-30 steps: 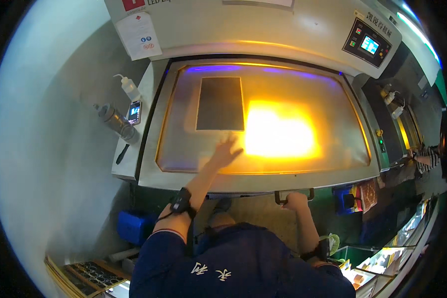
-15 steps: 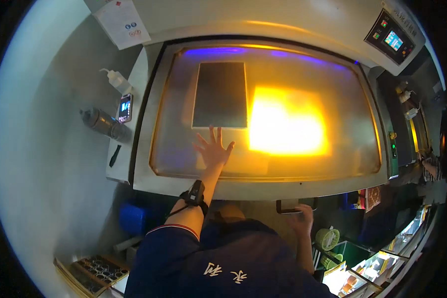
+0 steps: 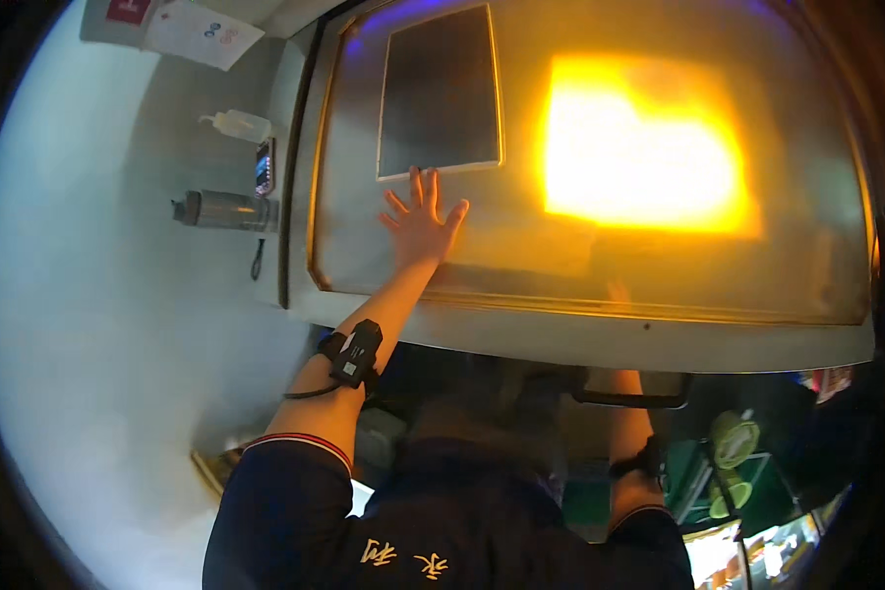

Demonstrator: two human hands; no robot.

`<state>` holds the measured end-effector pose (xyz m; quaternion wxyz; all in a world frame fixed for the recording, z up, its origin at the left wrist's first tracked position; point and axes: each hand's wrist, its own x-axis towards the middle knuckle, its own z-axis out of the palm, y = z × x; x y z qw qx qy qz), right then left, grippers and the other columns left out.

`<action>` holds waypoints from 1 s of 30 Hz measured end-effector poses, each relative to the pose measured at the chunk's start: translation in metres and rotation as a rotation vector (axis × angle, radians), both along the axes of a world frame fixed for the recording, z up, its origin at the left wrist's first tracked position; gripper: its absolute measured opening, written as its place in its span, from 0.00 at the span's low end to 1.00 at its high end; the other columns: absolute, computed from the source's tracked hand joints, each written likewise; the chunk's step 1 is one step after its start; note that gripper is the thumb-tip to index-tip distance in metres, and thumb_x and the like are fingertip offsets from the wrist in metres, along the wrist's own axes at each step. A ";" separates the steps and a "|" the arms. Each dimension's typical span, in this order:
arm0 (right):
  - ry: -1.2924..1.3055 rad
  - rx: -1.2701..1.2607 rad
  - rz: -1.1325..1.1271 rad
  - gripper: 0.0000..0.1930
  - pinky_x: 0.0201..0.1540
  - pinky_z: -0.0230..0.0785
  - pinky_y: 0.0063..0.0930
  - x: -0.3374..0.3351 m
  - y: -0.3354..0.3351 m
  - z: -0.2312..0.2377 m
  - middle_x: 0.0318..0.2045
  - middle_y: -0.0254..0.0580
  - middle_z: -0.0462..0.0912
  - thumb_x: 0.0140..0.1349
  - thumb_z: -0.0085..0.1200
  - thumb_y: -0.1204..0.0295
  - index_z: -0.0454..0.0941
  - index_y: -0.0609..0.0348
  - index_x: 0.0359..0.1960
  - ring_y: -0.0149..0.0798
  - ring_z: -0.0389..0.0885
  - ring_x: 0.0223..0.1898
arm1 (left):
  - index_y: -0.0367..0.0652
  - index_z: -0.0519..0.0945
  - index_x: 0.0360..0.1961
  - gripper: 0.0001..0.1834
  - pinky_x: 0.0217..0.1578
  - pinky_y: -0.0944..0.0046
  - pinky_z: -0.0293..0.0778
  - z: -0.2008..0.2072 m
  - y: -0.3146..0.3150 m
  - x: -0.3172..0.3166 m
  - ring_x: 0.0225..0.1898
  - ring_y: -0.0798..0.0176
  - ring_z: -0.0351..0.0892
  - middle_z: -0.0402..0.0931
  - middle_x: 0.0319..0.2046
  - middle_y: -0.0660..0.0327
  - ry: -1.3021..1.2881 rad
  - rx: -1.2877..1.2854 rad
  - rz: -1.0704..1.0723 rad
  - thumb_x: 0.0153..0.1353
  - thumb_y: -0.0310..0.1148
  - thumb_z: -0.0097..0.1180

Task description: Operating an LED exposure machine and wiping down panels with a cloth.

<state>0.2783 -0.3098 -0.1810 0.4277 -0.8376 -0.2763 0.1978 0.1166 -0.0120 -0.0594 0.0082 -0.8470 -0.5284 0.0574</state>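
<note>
My left hand (image 3: pixel 426 218) lies with fingers spread on a shiny, film-like sheet (image 3: pixel 521 261) that covers the wide machine bed. Its fingertips reach the near edge of a dark rectangular panel (image 3: pixel 439 93) with a light border. Nothing is gripped in that hand. My right forearm (image 3: pixel 631 433) reaches up to the bed's front edge, beside a dark bar handle (image 3: pixel 631 400). The fingers of my right hand do not show clearly there. Right of the panel, a rectangle of yellow-white light (image 3: pixel 644 147) glows on the bed.
A metal rim (image 3: pixel 580 339) runs along the bed's front. On the left ledge are a white squeeze bottle (image 3: pixel 241 125), a phone (image 3: pixel 265 167), a grey drinking bottle (image 3: pixel 224 210) and a small black item (image 3: pixel 257 260). Green round baskets (image 3: pixel 735 440) stand at lower right.
The view has shifted, so the bed appears higher and larger. My left hand stays at the panel's near edge. My right hand has gone from beside the handle to the bed's front edge.
</note>
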 end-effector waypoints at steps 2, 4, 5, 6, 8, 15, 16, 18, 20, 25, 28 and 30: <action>-0.027 -0.094 0.034 0.13 0.45 0.71 0.39 0.000 0.019 -0.006 0.34 0.42 0.82 0.59 0.54 0.67 0.77 0.62 0.41 0.48 0.80 0.40 | 0.62 0.47 0.75 0.47 0.65 0.24 0.33 -0.005 0.002 0.004 0.73 0.29 0.32 0.37 0.76 0.64 0.000 0.000 -0.017 0.60 0.73 0.35; -0.028 -0.154 0.054 0.13 0.46 0.71 0.40 -0.008 0.035 -0.007 0.35 0.43 0.82 0.59 0.54 0.67 0.77 0.62 0.41 0.49 0.80 0.40 | 0.62 0.47 0.75 0.47 0.65 0.24 0.32 -0.005 0.003 0.001 0.73 0.30 0.30 0.37 0.76 0.63 -0.060 -0.002 0.012 0.60 0.73 0.35; -0.021 -0.177 0.064 0.13 0.46 0.71 0.40 -0.013 0.040 -0.006 0.35 0.43 0.82 0.59 0.54 0.67 0.78 0.62 0.41 0.50 0.80 0.40 | 0.62 0.47 0.75 0.47 0.65 0.24 0.32 -0.004 0.003 -0.001 0.73 0.30 0.30 0.37 0.76 0.63 -0.030 0.008 0.001 0.60 0.73 0.35; -0.018 -0.199 0.075 0.13 0.46 0.71 0.40 -0.018 0.039 -0.007 0.35 0.44 0.82 0.59 0.54 0.67 0.78 0.62 0.41 0.50 0.80 0.41 | 0.62 0.47 0.75 0.47 0.65 0.25 0.32 -0.003 0.002 -0.003 0.73 0.30 0.31 0.37 0.76 0.63 -0.040 0.005 0.013 0.60 0.73 0.36; -0.018 -0.238 0.089 0.13 0.46 0.71 0.41 -0.027 0.042 -0.008 0.35 0.44 0.82 0.59 0.54 0.67 0.78 0.62 0.41 0.51 0.80 0.41 | 0.62 0.47 0.75 0.47 0.66 0.25 0.32 -0.003 0.005 -0.002 0.73 0.30 0.31 0.37 0.76 0.63 -0.050 0.022 0.017 0.59 0.73 0.36; -0.042 -0.349 0.148 0.13 0.47 0.70 0.43 -0.044 0.041 -0.005 0.36 0.46 0.82 0.58 0.53 0.67 0.78 0.61 0.41 0.54 0.80 0.42 | 0.61 0.47 0.75 0.48 0.66 0.25 0.33 0.001 0.006 -0.007 0.73 0.31 0.32 0.37 0.76 0.64 -0.016 0.004 0.039 0.59 0.74 0.34; -0.051 -0.359 0.161 0.13 0.47 0.70 0.43 -0.047 0.043 -0.004 0.36 0.47 0.82 0.58 0.53 0.67 0.78 0.61 0.41 0.54 0.80 0.42 | 0.62 0.47 0.75 0.48 0.66 0.25 0.33 0.002 0.009 -0.006 0.73 0.31 0.31 0.36 0.76 0.64 -0.022 0.011 0.023 0.59 0.75 0.34; -0.073 -0.394 0.183 0.13 0.47 0.70 0.44 -0.050 0.038 -0.004 0.36 0.47 0.83 0.58 0.53 0.67 0.78 0.61 0.41 0.55 0.80 0.43 | 0.62 0.47 0.75 0.48 0.65 0.25 0.33 0.004 0.006 -0.007 0.73 0.31 0.31 0.36 0.76 0.64 -0.047 0.026 0.020 0.59 0.75 0.34; -0.101 -0.472 0.178 0.13 0.48 0.70 0.45 -0.047 0.025 -0.003 0.36 0.48 0.83 0.58 0.53 0.67 0.78 0.61 0.41 0.56 0.80 0.43 | 0.62 0.46 0.75 0.48 0.66 0.25 0.32 -0.001 0.001 0.005 0.73 0.31 0.31 0.35 0.76 0.64 -0.021 -0.025 0.011 0.59 0.75 0.34; -0.093 -0.575 0.290 0.13 0.48 0.70 0.46 -0.043 -0.004 -0.004 0.37 0.49 0.83 0.58 0.53 0.67 0.78 0.60 0.41 0.58 0.79 0.44 | 0.60 0.46 0.75 0.47 0.66 0.25 0.32 0.022 0.000 0.002 0.73 0.29 0.33 0.34 0.76 0.64 -0.030 -0.041 0.019 0.60 0.73 0.33; 0.037 -0.601 0.387 0.13 0.49 0.70 0.47 -0.037 -0.069 0.008 0.37 0.50 0.83 0.58 0.52 0.67 0.78 0.60 0.41 0.59 0.79 0.45 | 0.59 0.45 0.75 0.46 0.66 0.25 0.34 0.020 -0.002 0.000 0.72 0.29 0.34 0.34 0.76 0.63 -0.027 -0.039 -0.007 0.62 0.71 0.32; 0.014 -0.514 0.318 0.10 0.40 0.72 0.50 -0.054 -0.167 -0.011 0.33 0.54 0.82 0.55 0.52 0.67 0.80 0.57 0.35 0.60 0.80 0.38 | 0.59 0.45 0.75 0.45 0.66 0.25 0.36 0.022 -0.012 0.009 0.72 0.29 0.35 0.34 0.76 0.63 -0.070 -0.052 -0.054 0.63 0.70 0.31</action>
